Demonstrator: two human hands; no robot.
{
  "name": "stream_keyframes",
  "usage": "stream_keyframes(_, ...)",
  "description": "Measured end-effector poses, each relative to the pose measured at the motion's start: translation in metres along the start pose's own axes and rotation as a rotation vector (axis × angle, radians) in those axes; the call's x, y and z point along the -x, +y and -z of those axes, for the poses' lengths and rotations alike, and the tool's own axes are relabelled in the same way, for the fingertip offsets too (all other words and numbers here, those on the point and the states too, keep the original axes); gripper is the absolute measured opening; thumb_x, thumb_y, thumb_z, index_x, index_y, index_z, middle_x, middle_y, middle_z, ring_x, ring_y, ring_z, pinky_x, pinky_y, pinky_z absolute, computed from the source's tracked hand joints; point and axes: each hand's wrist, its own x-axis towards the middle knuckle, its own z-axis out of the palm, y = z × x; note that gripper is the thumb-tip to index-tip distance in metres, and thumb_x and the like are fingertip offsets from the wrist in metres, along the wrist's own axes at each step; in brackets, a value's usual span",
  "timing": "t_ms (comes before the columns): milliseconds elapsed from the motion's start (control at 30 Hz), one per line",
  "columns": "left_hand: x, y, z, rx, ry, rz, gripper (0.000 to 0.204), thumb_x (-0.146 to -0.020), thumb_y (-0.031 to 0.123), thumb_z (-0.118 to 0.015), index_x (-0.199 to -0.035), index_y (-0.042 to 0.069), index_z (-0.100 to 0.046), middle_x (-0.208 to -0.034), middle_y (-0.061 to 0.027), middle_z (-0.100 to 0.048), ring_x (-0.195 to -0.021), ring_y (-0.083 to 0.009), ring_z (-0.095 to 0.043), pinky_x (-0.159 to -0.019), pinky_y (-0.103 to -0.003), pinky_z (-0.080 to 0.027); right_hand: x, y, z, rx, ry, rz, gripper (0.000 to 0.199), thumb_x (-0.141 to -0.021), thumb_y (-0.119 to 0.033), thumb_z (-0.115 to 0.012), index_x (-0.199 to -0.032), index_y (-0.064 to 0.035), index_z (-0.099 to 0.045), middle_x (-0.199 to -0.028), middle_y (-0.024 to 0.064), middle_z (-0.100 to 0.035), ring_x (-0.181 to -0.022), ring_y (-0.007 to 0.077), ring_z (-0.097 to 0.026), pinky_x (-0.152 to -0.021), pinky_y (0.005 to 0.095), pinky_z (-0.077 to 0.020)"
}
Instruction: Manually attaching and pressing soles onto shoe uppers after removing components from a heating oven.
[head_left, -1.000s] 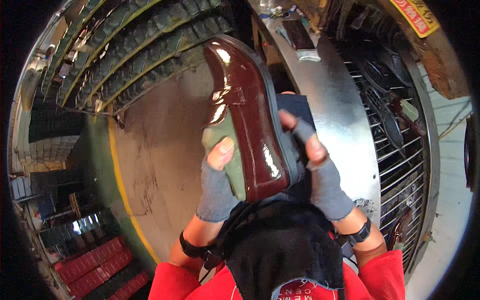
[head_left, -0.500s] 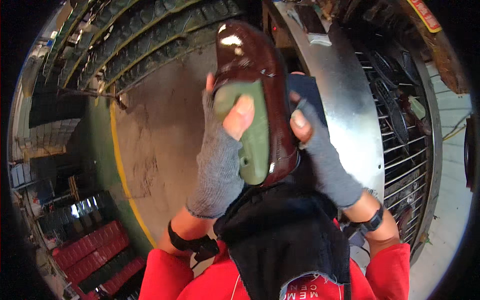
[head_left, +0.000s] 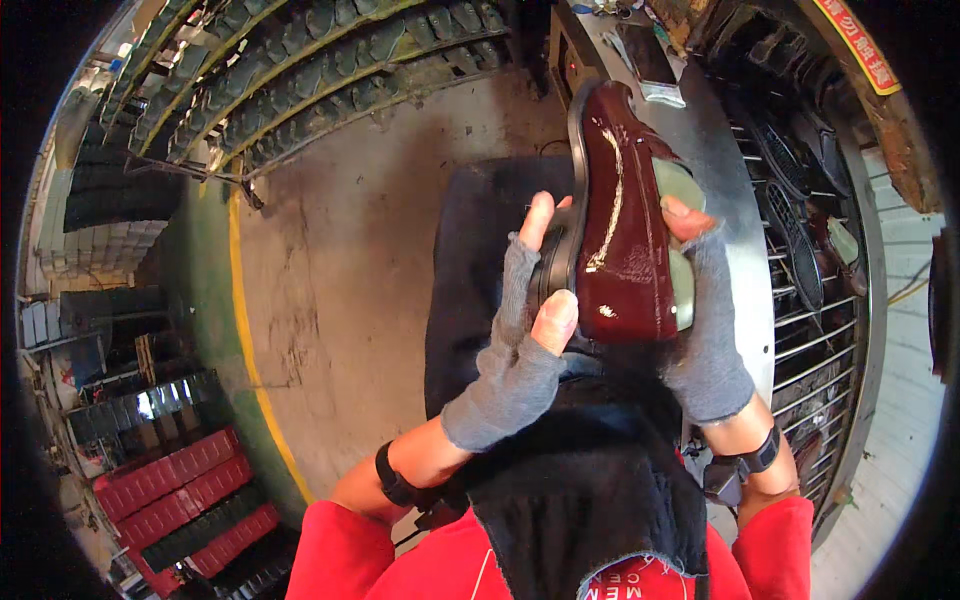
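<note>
A glossy dark-red leather shoe (head_left: 622, 235) is held up on its side, toe pointing away and black sole facing left. Out of its opening bulges a pale green shoe last (head_left: 682, 285). My left hand (head_left: 510, 350), in a grey fingerless glove, grips the sole side near the heel, thumb by the heel edge and a finger along the sole. My right hand (head_left: 710, 330), gloved the same way, holds the shoe from the right, its thumb on the last. The rest of its fingers are hidden behind the shoe.
A steel worktop (head_left: 740, 230) runs along my right, with a dark flat object (head_left: 650, 55) at its far end. Beyond it, black soles (head_left: 795, 230) lie on a metal bar rack (head_left: 815, 350). Shelves of dark shoes (head_left: 330, 90) stand far left; red trays (head_left: 180, 480) lie near left.
The shoe has turned from showing its opening upward to its side, and shifted right. My left hand has gone from the last to the sole; my right thumb now rests on the last.
</note>
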Motion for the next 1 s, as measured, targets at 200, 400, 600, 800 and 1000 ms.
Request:
stream_keyframes(200,-0.03,-0.024,0.033,-0.283,-0.412,0.011,0.081,-0.112,0.043,-0.051,-0.167,-0.005,-0.016,-0.176,-0.0138,-0.022,-0.161,-0.0247,-0.021,-0.13,-0.039,-0.014,0.001,-0.01,0.03,-0.088,0.143,-0.059,0.056,-0.11,-0.048,-0.049,-0.146,-0.0054,-0.055,-0.127,0.0099,-0.072,-0.114,0.0212,-0.073,-0.103,0.0379,-0.0596)
stream_keyframes(400,-0.052,-0.054,0.083,-0.116,-0.436,0.447,0.083,-0.109,0.066,-0.039,-0.157,-0.002,-0.047,-0.135,-0.0117,-0.066,-0.123,-0.0181,-0.061,-0.109,-0.035,-0.047,0.059,-0.056,0.189,-0.511,-0.094,0.015,0.062,-0.1,-0.023,-0.06,-0.153,0.0045,-0.046,-0.138,0.0252,-0.065,-0.121,0.0327,-0.069,-0.107,0.0438,-0.0579)
stream_keyframes(600,-0.023,-0.058,0.102,-0.216,-0.264,0.278,0.069,-0.112,0.054,-0.045,-0.144,-0.006,-0.057,-0.117,-0.0161,-0.071,-0.105,-0.0233,-0.069,-0.098,-0.039,-0.054,0.224,-0.079,0.377,0.682,0.909,0.32,0.058,-0.094,-0.025,-0.075,-0.145,-0.0042,-0.055,-0.118,0.0046,-0.07,-0.1,0.0175,-0.069,-0.087,0.0332,-0.056)
stream_keyframes(800,-0.045,-0.071,0.084,-0.201,-0.122,0.295,0.063,-0.113,0.051,-0.045,-0.141,-0.005,-0.056,-0.113,-0.0135,-0.069,-0.103,-0.0222,-0.068,-0.095,-0.038,-0.054,0.205,-0.102,0.309,2.077,1.101,-0.301,0.06,-0.091,-0.024,-0.077,-0.144,-0.0067,-0.057,-0.137,0.0179,-0.063,-0.126,0.034,-0.061,-0.103,0.0446,-0.0507)
stream_keyframes(1000,-0.044,-0.079,0.087,-0.299,-0.214,0.335,0.058,-0.112,0.044,-0.05,-0.138,-0.007,-0.057,-0.114,-0.0144,-0.07,-0.104,-0.0216,-0.069,-0.094,-0.036,-0.056,0.057,-0.069,0.339,1.829,0.729,0.474,0.044,-0.092,-0.04,-0.075,-0.117,-0.0038,-0.076,-0.154,0.0286,-0.05,-0.133,0.0475,-0.054,-0.114,0.0513,-0.0432)
